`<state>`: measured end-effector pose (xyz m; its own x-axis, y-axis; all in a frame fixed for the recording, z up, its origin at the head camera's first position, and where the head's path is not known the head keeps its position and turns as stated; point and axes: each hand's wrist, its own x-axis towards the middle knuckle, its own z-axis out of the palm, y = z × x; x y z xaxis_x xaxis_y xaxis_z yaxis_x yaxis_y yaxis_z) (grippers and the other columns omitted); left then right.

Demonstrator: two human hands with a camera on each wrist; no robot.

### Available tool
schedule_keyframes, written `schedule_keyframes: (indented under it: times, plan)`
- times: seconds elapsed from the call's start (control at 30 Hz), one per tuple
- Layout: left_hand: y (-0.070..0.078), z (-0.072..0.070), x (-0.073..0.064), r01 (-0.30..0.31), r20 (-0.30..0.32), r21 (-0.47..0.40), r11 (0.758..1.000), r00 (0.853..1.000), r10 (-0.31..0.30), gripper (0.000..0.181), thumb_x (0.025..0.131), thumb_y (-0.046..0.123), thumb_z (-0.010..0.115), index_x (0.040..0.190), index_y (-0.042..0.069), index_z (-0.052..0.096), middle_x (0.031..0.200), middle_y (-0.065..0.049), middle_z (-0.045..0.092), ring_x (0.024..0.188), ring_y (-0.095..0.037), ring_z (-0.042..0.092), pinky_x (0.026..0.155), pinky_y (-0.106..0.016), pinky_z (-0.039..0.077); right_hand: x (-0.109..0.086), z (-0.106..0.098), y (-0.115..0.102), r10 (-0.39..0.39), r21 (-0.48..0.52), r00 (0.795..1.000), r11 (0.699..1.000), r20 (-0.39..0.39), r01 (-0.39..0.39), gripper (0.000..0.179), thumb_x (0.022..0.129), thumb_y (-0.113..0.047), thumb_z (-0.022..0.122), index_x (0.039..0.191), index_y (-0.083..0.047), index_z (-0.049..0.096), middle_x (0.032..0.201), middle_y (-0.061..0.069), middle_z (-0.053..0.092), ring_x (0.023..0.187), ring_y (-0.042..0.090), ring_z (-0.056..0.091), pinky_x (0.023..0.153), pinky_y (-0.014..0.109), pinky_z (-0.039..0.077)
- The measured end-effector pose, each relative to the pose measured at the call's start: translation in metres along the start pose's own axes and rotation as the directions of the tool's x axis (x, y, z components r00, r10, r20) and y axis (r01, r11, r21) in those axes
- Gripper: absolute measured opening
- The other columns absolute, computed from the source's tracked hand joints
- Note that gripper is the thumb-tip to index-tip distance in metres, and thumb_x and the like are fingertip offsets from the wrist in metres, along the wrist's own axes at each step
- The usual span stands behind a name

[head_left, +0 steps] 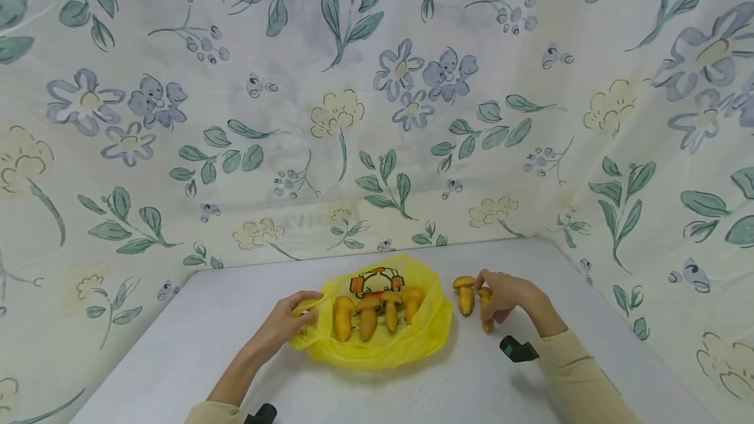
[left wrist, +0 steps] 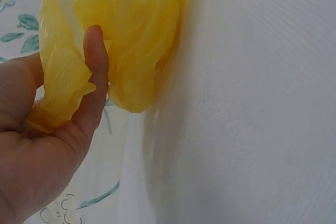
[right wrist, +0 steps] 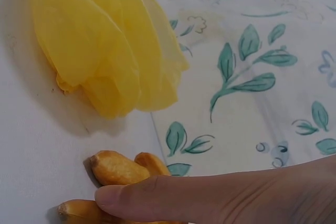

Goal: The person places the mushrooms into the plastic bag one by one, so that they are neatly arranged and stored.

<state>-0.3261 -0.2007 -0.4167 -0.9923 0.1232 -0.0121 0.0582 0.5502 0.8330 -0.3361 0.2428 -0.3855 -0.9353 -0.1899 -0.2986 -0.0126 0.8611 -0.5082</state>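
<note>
Head: left hand (head_left: 288, 320) held a yellow bag (head_left: 383, 354); four mushrooms (head_left: 368, 322) lay inside near an orange-and-black print (head_left: 377, 294); faint backdrop lettering (head_left: 321, 220) was illegible. Right hand (head_left: 511, 297) grasped an outer mushroom (head_left: 486, 324) beside a loose mushroom (head_left: 466, 296). Left wrist: digits (left wrist: 96, 59) pinched plastic. Right wrist: thumb (right wrist: 163, 198) crossed the stalk (right wrist: 81, 211).

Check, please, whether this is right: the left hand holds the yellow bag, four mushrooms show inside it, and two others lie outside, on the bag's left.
Wrong side: the head view shows two outside mushrooms on the right of the yellow bag. The left hand holds it; four mushrooms show inside.
</note>
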Motion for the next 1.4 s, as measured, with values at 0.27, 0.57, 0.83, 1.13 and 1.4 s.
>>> schedule_keyframes:
  times: [0.27, 0.57, 0.83, 1.13, 1.4]
  plan:
    - [0.001, 0.000, 0.000, -0.005, 0.002, 0.014, 1.000, 1.000, 0.005, 0.042, 0.093, 0.013, 0.061, 0.134, 0.007, 0.056, 0.140, -0.018, 0.051, 0.102, -0.022, 0.052, 0.077, -0.028, 0.048, 0.004, 0.000, 0.004, -0.014, 0.037, 1.000, 0.999, 0.019, 0.013, 0.062, 0.076, -0.011, 0.082, 0.126, -0.008, 0.046, 0.095, 0.010, 0.052, 0.070, 0.018, 0.061, 0.068, 0.027, 0.056]
    - [0.002, 0.001, -0.002, 0.007, -0.006, 0.006, 1.000, 1.000, -0.007, 0.041, 0.093, 0.012, 0.061, 0.133, 0.007, 0.056, 0.135, -0.016, 0.054, 0.099, -0.021, 0.052, 0.074, -0.028, 0.048, 0.005, 0.000, 0.008, -0.025, 0.106, 0.999, 0.994, 0.043, 0.021, 0.064, 0.077, -0.008, 0.080, 0.130, -0.007, 0.045, 0.096, 0.011, 0.054, 0.072, 0.019, 0.061, 0.069, 0.029, 0.057]
    - [0.003, 0.001, -0.002, 0.005, -0.010, -0.004, 1.000, 1.000, -0.005, 0.040, 0.092, 0.011, 0.061, 0.132, 0.006, 0.057, 0.133, -0.016, 0.055, 0.099, -0.021, 0.052, 0.073, -0.026, 0.047, 0.002, 0.000, 0.009, -0.036, 0.159, 0.997, 0.987, 0.065, 0.025, 0.065, 0.078, -0.005, 0.079, 0.132, -0.006, 0.043, 0.097, 0.012, 0.055, 0.072, 0.019, 0.062, 0.069, 0.030, 0.058]
    - [0.003, 0.001, -0.002, 0.014, -0.014, -0.006, 1.000, 1.000, -0.014, 0.040, 0.092, 0.010, 0.061, 0.131, 0.006, 0.058, 0.133, -0.016, 0.055, 0.098, -0.021, 0.052, 0.074, -0.027, 0.048, 0.001, 0.000, 0.010, -0.029, 0.152, 0.997, 0.988, 0.068, 0.019, 0.066, 0.078, -0.006, 0.079, 0.133, -0.006, 0.043, 0.096, 0.011, 0.054, 0.071, 0.018, 0.061, 0.069, 0.028, 0.058]
    - [0.002, 0.001, -0.001, 0.007, -0.014, -0.004, 1.000, 1.000, -0.008, 0.039, 0.092, 0.010, 0.061, 0.131, 0.007, 0.058, 0.132, -0.015, 0.055, 0.097, -0.021, 0.052, 0.073, -0.026, 0.048, 0.003, 0.000, 0.011, -0.032, 0.153, 0.997, 0.988, 0.072, 0.021, 0.066, 0.078, -0.006, 0.079, 0.133, -0.006, 0.043, 0.097, 0.012, 0.054, 0.071, 0.019, 0.061, 0.070, 0.029, 0.058]
